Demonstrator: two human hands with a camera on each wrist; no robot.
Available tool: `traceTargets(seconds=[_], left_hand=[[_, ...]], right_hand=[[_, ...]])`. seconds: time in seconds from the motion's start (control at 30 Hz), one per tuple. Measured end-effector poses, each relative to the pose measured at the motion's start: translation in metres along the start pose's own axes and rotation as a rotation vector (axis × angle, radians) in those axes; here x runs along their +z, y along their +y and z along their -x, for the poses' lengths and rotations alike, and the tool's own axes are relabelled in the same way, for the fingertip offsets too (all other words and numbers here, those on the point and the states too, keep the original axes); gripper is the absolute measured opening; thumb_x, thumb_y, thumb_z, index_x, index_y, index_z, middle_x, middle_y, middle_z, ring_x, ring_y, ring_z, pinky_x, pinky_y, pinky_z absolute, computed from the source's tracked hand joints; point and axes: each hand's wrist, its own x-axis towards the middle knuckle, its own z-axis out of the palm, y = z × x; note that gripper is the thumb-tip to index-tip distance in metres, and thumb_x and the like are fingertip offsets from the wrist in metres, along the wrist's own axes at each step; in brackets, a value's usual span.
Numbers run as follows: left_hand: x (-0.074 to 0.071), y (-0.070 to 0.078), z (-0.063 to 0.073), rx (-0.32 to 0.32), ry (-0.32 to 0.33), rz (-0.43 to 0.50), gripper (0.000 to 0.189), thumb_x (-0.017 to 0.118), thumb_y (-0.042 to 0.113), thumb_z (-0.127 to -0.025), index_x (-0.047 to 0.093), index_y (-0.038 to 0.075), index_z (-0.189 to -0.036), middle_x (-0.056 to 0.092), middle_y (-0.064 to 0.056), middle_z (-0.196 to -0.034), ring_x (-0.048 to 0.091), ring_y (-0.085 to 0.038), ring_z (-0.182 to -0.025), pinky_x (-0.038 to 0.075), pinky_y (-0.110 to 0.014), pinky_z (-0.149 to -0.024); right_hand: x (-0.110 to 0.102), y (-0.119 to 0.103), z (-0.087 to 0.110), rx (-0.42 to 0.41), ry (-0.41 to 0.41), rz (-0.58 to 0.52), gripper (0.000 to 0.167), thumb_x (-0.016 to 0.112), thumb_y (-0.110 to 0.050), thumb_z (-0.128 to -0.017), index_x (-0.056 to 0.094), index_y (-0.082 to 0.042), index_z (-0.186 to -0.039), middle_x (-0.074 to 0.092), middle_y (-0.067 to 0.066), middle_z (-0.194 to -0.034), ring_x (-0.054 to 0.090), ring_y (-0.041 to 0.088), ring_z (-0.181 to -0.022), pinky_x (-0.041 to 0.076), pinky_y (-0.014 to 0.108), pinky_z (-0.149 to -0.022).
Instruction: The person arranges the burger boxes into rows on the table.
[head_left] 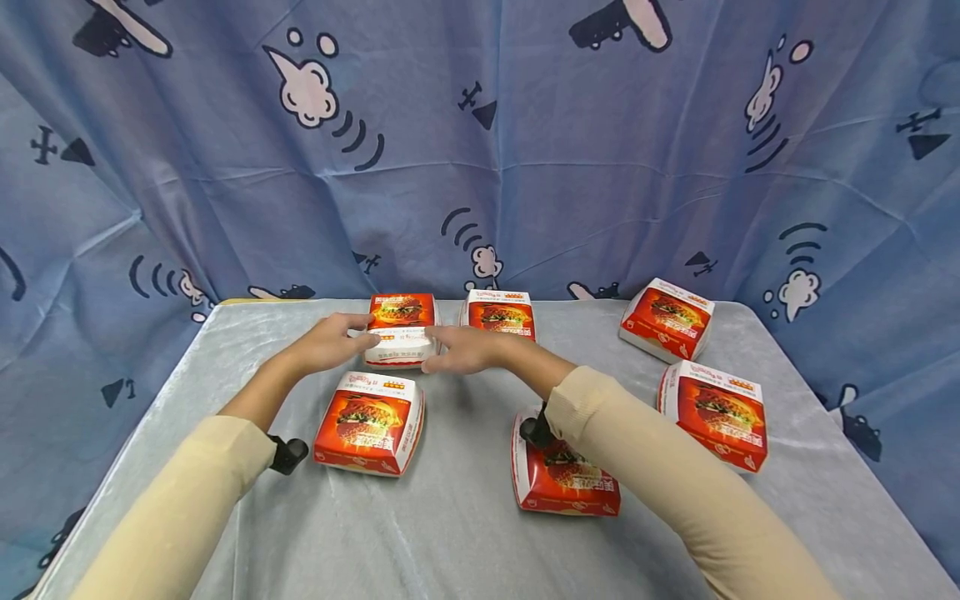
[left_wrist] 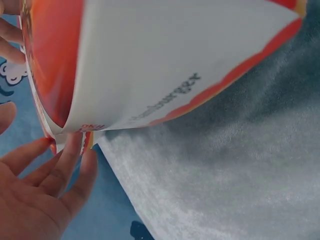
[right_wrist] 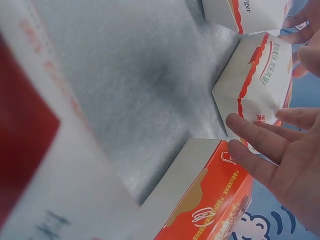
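At the back left of the table, a red and white burger box [head_left: 401,354] stands between my two hands. My left hand [head_left: 327,342] is at its left side, fingertips at the edge. From the right, my right hand [head_left: 468,350] reaches it, thumb and fingers spread. In the right wrist view the fingers of my right hand [right_wrist: 290,150] look fairly straight and touch the white side of that box [right_wrist: 265,75]. The left wrist view shows my left hand [left_wrist: 45,190] with extended fingers; a nearer box [left_wrist: 150,60] hides much of the touched one.
Just in front is another burger box [head_left: 369,423]. One box [head_left: 498,317] sits right of the touched one. Beneath my right forearm lies a partly covered box [head_left: 566,479]. Two more boxes [head_left: 667,319] are on the right. A blue patterned curtain [head_left: 480,150] hangs behind the grey-covered table [head_left: 450,533].
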Motion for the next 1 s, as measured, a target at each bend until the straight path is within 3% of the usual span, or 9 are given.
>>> traceTargets(seconds=[0.5,0.7,0.87,1.0], left_hand=[[0.002,0.002,-0.003,-0.019,-0.025,0.008,0.062,0.05,0.027,-0.103,0.031,-0.006,-0.152,0.034,-0.028,-0.154,0.036,-0.042,-0.14,0.036,-0.056,-0.109],[0.004,0.003,-0.002,-0.014,-0.028,0.01,0.061,0.05,0.027,-0.103,0.033,-0.006,-0.151,0.039,-0.028,-0.15,0.045,-0.04,-0.133,0.039,-0.055,-0.107],[0.005,0.003,-0.001,0.004,-0.026,0.013,0.06,0.051,0.026,-0.103,0.034,-0.006,-0.151,0.041,-0.029,-0.149,0.043,-0.041,-0.135,0.037,-0.056,-0.107],[0.005,0.004,0.0,-0.006,-0.029,0.026,0.06,0.05,0.026,-0.103,0.034,-0.005,-0.151,0.041,-0.029,-0.149,0.05,-0.038,-0.128,0.038,-0.055,-0.107]], right_hand=[[0.0,0.001,0.004,0.033,-0.004,-0.007,0.075,0.052,-0.037,-0.1,0.02,-0.003,-0.158,0.026,0.011,-0.162,0.025,0.024,-0.149,0.021,0.04,-0.12],[0.0,0.002,0.007,0.011,-0.005,-0.014,0.075,0.053,-0.035,-0.1,0.019,-0.001,-0.158,0.026,0.013,-0.162,0.025,0.025,-0.148,0.021,0.039,-0.12],[0.001,0.005,0.009,-0.001,-0.011,-0.027,0.075,0.052,-0.037,-0.101,0.019,-0.001,-0.158,0.023,0.013,-0.163,0.022,0.025,-0.149,0.019,0.038,-0.12],[0.002,0.008,0.01,0.003,0.011,-0.105,0.076,0.053,-0.037,-0.1,0.021,0.001,-0.157,0.025,0.014,-0.162,0.024,0.026,-0.148,0.021,0.04,-0.119]])
